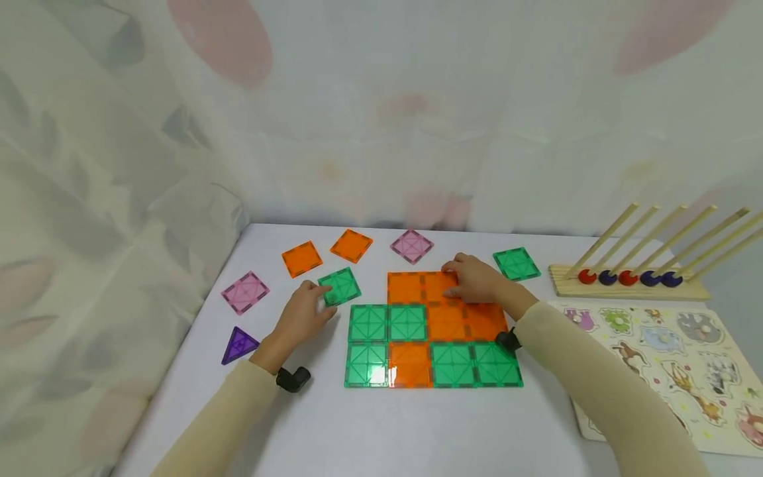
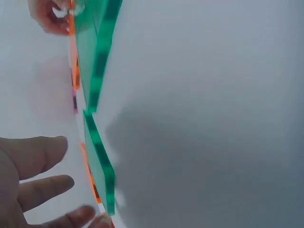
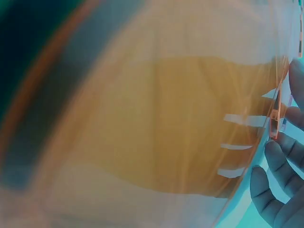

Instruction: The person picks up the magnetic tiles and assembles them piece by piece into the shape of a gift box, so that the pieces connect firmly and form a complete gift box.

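Note:
Flat green and orange translucent square tiles form a block on the table, with green tiles (image 1: 367, 323) at its left and an orange tile (image 1: 405, 289) at its far left corner. My right hand (image 1: 473, 278) pinches an orange square tile (image 1: 440, 285) by its edges, at the end of the far row. Its fingertips (image 3: 271, 147) show at that tile's edge in the right wrist view. My left hand (image 1: 301, 315) has its fingers spread beside a loose green square tile (image 1: 341, 287). That tile lies just off the block's far left side.
Loose orange tiles (image 1: 302, 258), a pink tile (image 1: 412, 246), another pink tile (image 1: 245, 292), a purple triangle (image 1: 240, 344) and a green tile (image 1: 516, 264) lie around the block. At right stand a pegged wooden rack (image 1: 632, 285) with beads and an animal puzzle board (image 1: 667, 371).

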Demonstrator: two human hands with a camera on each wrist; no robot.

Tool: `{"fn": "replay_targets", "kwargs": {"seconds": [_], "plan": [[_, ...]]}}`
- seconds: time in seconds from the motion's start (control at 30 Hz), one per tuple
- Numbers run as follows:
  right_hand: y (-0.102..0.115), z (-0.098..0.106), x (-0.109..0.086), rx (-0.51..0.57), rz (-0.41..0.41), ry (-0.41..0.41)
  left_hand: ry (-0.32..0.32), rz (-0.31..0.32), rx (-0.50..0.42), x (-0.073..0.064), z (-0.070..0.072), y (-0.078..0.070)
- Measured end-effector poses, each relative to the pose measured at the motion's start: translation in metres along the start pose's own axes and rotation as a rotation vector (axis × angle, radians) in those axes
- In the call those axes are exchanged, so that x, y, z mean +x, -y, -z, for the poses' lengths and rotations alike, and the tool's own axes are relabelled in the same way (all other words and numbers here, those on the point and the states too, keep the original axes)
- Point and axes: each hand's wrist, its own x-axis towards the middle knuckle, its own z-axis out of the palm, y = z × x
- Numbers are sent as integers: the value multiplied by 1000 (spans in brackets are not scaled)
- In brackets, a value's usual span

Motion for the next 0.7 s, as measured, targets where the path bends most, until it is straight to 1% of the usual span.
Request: {"fn": "replay_targets", "kwargs": {"seconds": [0.07, 0.17, 0.23, 0.27, 0.3, 0.33, 0.4, 0.47, 0.53, 0.63, 0.7], "plan": [[-1, 1, -5, -7, 10, -27, 7, 4, 24, 9, -1, 1], [-9, 2, -12, -57, 17, -126, 35, 0, 80, 21, -5, 4], [-19, 5, -18, -102, -12, -198, 59, -13, 116, 27, -7, 4], [-25, 6, -21, -129, -34, -223, 75, -13, 132, 29, -8, 5], [-30, 8, -25, -155, -63, -228, 93, -9, 149, 30, -8, 5], [-35, 10, -29, -171, -98, -215, 109, -4, 167, 30, -8, 4], [-42, 14, -39, -174, -162, -160, 134, 15, 194, 30, -8, 5], [-48, 15, -50, -168, -199, -105, 151, 29, 215, 28, -7, 5], [-53, 15, -59, -133, -208, -77, 160, 27, 232, 26, -5, 5], [-55, 12, -75, -98, -196, -87, 177, 11, 246, 19, -3, 5], [-53, 9, -87, -89, -188, -106, 181, 0, 269, 13, -2, 5]]}}
